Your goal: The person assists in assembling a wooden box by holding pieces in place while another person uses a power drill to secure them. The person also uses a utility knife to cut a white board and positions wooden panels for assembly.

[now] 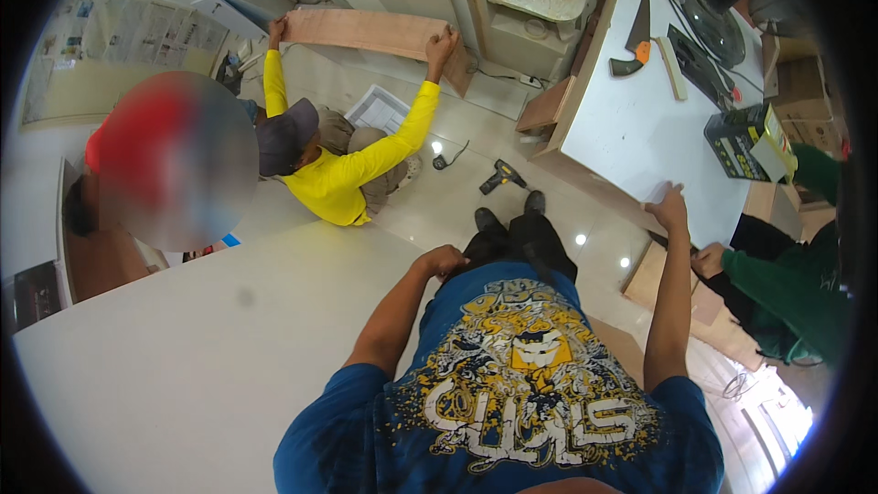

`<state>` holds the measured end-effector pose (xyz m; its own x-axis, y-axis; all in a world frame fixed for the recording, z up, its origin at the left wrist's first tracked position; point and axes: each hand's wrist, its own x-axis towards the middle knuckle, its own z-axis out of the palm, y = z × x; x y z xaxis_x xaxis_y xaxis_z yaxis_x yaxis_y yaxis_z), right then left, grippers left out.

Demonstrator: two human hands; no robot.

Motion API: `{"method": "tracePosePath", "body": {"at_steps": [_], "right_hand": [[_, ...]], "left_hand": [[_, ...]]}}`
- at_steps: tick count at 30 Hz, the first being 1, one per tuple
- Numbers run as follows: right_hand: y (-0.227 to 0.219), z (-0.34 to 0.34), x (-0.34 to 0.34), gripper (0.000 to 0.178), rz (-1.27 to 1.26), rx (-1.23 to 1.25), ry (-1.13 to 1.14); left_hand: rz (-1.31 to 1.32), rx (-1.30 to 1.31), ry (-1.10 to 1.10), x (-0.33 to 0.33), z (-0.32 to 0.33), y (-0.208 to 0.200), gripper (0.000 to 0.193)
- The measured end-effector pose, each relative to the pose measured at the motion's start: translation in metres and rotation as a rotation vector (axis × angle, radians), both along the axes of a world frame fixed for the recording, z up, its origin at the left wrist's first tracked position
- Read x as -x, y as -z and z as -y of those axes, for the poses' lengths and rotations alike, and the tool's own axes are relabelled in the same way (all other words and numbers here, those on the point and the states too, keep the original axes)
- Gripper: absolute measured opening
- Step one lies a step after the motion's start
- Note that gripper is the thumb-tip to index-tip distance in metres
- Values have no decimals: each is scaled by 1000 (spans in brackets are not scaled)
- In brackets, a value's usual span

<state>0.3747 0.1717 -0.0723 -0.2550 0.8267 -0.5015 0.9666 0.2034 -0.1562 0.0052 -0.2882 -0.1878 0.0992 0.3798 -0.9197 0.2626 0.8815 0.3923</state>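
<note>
Touching the white table (631, 119), the right hand (670, 209) has fingers slightly apart. The left hand (443, 262) curls beside the black trousers (545, 245); its hold is unclear.

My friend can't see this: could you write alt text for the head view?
A person's right hand rests at the edge of a white tabletop bearing a handsaw; the left hand is near dark trousers. A yellow-sleeved co-worker holds a wooden board.

Bright light glints off the floor (599, 252), glare whitens the lower right, a left-hand disc is blurred, and edges curve.
</note>
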Motion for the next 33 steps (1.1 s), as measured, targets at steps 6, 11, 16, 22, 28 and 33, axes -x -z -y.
{"method": "tracePosePath", "body": {"at_steps": [6, 11, 16, 22, 28, 33], "right_hand": [[-7, -23, 90, 53, -725, -123, -74], [22, -55, 208, 38, -818, -330, -358], [59, -64, 232, 27, -748, -531, -411], [58, -64, 249, 23, -631, -555, -428], [67, -62, 248, 24, -559, -558, -456], [72, -57, 239, 27, -558, -545, -424]], "left_hand": [[211, -78, 127, 20, -33, -93, 31], [376, 177, 187, 12, -76, -38, 21], [35, -255, -329, 48, -101, 93, 16], [-499, -526, -670, 114, -162, 267, 23], [-749, -835, -736, 197, -271, 315, 41], [-708, -1009, -1332, 272, -352, 304, 47]]}}
